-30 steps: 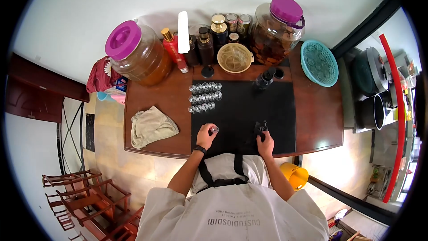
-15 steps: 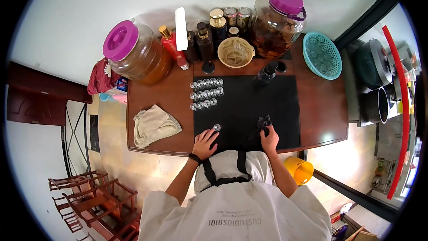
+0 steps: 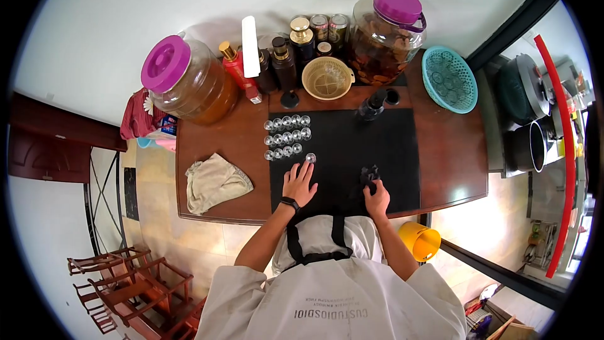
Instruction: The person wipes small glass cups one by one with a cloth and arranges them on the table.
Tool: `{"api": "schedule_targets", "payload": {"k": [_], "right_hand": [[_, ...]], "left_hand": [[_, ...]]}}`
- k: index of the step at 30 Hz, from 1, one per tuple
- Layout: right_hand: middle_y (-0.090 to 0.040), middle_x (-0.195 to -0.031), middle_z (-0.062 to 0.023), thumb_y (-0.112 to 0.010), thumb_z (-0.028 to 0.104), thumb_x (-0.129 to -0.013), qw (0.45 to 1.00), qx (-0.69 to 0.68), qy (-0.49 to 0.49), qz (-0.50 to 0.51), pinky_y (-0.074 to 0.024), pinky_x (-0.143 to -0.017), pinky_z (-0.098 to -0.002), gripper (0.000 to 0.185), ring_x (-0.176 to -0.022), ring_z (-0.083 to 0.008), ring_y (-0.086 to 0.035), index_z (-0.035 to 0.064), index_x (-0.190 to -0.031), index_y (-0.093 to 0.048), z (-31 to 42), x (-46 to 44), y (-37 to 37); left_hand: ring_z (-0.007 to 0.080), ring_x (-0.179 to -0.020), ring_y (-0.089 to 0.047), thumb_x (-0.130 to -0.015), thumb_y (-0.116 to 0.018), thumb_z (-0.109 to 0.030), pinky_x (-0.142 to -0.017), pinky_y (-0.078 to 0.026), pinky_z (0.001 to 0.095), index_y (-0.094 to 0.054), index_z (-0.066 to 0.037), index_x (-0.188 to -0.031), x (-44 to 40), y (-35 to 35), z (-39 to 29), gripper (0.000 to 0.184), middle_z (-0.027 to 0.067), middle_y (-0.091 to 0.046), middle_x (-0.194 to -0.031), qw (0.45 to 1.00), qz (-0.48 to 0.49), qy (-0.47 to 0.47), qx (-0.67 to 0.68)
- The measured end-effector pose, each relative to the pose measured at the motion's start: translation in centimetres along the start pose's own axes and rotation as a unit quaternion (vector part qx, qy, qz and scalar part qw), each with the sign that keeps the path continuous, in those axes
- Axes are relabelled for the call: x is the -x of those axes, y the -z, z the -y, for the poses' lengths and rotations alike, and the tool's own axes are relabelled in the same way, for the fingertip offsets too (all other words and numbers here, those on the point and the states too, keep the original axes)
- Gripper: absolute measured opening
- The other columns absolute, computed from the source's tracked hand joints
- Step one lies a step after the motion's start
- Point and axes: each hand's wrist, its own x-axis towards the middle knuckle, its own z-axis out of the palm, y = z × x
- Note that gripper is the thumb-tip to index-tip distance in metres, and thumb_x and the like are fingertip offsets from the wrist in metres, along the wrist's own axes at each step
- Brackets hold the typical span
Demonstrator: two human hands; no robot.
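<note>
My left hand (image 3: pixel 299 185) lies flat over the black mat (image 3: pixel 365 148), its fingers spread and a fingertip at a small clear glass (image 3: pixel 311 158). Just beyond and to the left, several similar small glasses (image 3: pixel 287 136) stand in three rows on the mat. On the mat's right part, my right hand (image 3: pixel 377 198) has its fingers closed on a crumpled black cloth (image 3: pixel 369 176). A dark bottle (image 3: pixel 371 107) stands farther back on the mat.
A beige cloth (image 3: pixel 216 184) lies at the left. Along the back are two large purple-lidded jars (image 3: pixel 200 88) (image 3: pixel 387 41), bottles, cans and a beige basket (image 3: pixel 328 78). A turquoise basket (image 3: pixel 450 80) is at the back right, and a yellow bin (image 3: pixel 419 242) stands below the table edge.
My left hand first held the small glass, then let it go onto the mat. Hand and glass have since moved forward, towards the rows. My right hand has kept hold of the black cloth.
</note>
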Motion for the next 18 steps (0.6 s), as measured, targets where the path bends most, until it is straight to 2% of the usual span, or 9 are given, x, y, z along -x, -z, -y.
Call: {"api": "schedule_targets", "payload": {"k": [2,9,16,18], "right_hand": [[-0.062,-0.074,-0.0184,-0.065,0.018,-0.075,1.0,0.003,0.002,-0.006,-0.0478,-0.063,-0.0432,0.018,-0.071,-0.0381,-0.061,0.0049,-0.086,-0.057,-0.3,0.0,-0.1],[-0.062,-0.073,-0.018,-0.065,0.017,-0.075,1.0,-0.003,0.01,-0.011,-0.0477,-0.062,-0.0431,0.018,-0.07,-0.038,-0.061,0.0052,-0.086,-0.057,-0.1,0.0,-0.1],[-0.062,-0.073,-0.0178,-0.066,0.017,-0.075,1.0,-0.003,0.011,-0.015,-0.0478,-0.062,-0.0436,0.018,-0.07,-0.0383,-0.061,0.0054,-0.086,-0.056,-0.1,0.0,-0.2],[-0.062,-0.073,-0.0179,-0.065,0.018,-0.075,1.0,-0.002,0.008,-0.015,-0.0478,-0.062,-0.0436,0.018,-0.07,-0.0383,-0.061,0.0055,-0.086,-0.057,0.0,0.0,-0.1]], "left_hand": [[0.0318,-0.119,-0.039,-0.078,-0.064,-0.033,-0.092,-0.037,0.0457,-0.044,-0.008,-0.133,-0.9,-0.3,-0.2,0.063,0.0062,-0.036,-0.141,0.999,0.03,0.039,-0.017],[0.0306,-0.113,-0.042,-0.077,-0.065,-0.033,-0.084,-0.041,0.0436,-0.042,-0.011,-0.134,-2.3,-0.4,0.0,0.065,0.009,-0.038,-0.136,0.997,0.028,0.066,-0.026],[0.0299,-0.112,-0.042,-0.077,-0.065,-0.032,-0.082,-0.041,0.0438,-0.042,-0.012,-0.134,-2.7,-0.7,0.0,0.065,0.0105,-0.037,-0.135,0.997,0.011,0.068,-0.024],[0.0319,-0.113,-0.041,-0.079,-0.063,-0.033,-0.085,-0.04,0.0452,-0.041,-0.012,-0.136,-2.8,-0.6,-0.1,0.064,0.0112,-0.036,-0.136,0.995,0.035,0.088,-0.015]]}}
